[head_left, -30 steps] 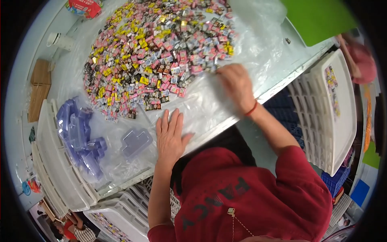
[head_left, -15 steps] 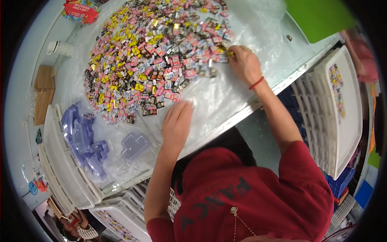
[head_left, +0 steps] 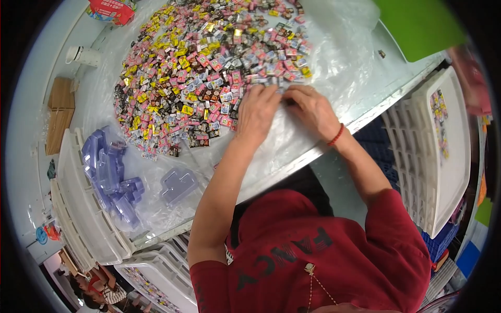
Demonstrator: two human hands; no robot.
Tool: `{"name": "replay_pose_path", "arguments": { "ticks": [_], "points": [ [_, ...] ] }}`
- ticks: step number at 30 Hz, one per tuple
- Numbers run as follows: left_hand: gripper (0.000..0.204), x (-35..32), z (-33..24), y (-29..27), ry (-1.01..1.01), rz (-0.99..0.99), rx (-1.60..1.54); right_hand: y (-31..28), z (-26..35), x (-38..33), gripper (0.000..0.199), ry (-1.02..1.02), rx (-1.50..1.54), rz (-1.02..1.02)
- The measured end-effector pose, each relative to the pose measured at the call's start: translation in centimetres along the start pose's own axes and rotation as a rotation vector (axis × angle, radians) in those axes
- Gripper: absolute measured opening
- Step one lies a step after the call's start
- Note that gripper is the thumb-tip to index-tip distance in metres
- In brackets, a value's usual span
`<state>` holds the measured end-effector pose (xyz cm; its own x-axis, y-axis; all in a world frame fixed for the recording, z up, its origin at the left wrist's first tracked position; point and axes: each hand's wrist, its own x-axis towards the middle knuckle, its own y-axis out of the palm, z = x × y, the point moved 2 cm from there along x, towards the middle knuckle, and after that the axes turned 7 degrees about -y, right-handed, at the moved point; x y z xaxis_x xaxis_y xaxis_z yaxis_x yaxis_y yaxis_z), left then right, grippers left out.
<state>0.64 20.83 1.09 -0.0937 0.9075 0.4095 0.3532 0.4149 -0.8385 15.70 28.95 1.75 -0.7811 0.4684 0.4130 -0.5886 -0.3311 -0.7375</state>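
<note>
A wide heap of tiny packet-shaped pieces (head_left: 193,78), pink, yellow, black and white, is spread over clear plastic sheeting. At its near right edge my left hand (head_left: 257,112) reaches in, fingers pointing away from me and fingertips at the pieces. Just to the right, my right hand (head_left: 313,110) has its fingers curled inward with a red cord bracelet at the wrist. The fingertips of both hands nearly meet. Whatever may be between the right fingers is hidden. Some pieces by the fingertips are blurred.
Translucent purple plastic trays (head_left: 107,169) are piled at the left, with a flat one (head_left: 178,186) beside them. White stacked trays (head_left: 436,156) stand right of the table. A white cup (head_left: 83,56), cardboard (head_left: 60,116) and green sheet (head_left: 417,26) lie farther off. Another person's arm shows at the right.
My left hand has moved away from me and rightward to the heap's edge. My right hand has come left and slightly nearer, so the hands are now close together.
</note>
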Motion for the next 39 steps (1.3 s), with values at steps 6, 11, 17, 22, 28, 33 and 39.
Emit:
{"name": "replay_pose_path", "arguments": {
  "ticks": [6, 11, 17, 22, 28, 33, 39],
  "points": [
    [0.020, -0.2, 0.5, -0.6, 0.074, -0.014, -0.013, -0.4, 0.3, -1.3, 0.031, 0.001, 0.027, 0.022],
    [0.020, 0.9, 0.8, 0.1, 0.170, 0.025, 0.106, -0.3, 0.5, -0.9, 0.030, -0.114, -0.076, 0.072],
    [0.020, -0.4, 3.2, -5.1, -0.301, -0.112, -0.336, 0.5, 0.4, -1.3, 0.028, -0.128, -0.147, -0.024],
    [0.018, -5.2, 4.6, -10.9, -0.480, -0.155, -0.450, 1.0, 1.9, -1.5, 0.030, -0.153, -0.094, -0.040],
    [0.025, -12.6, 5.6, -10.2, -0.308, -0.074, 0.023, 2.3, 4.7, -1.4, 0.030, -0.194, -0.050, 0.013],
    [0.030, -13.0, 6.4, -9.2, -0.351, -0.087, 0.034, 3.4, 4.1, -1.7, 0.029, -0.203, -0.097, 0.024],
    [0.029, -12.8, 3.7, -10.8, -0.467, -0.176, -0.171, 3.3, 6.8, -1.8, 0.028, -0.218, 0.094, 0.014]
  ]
}}
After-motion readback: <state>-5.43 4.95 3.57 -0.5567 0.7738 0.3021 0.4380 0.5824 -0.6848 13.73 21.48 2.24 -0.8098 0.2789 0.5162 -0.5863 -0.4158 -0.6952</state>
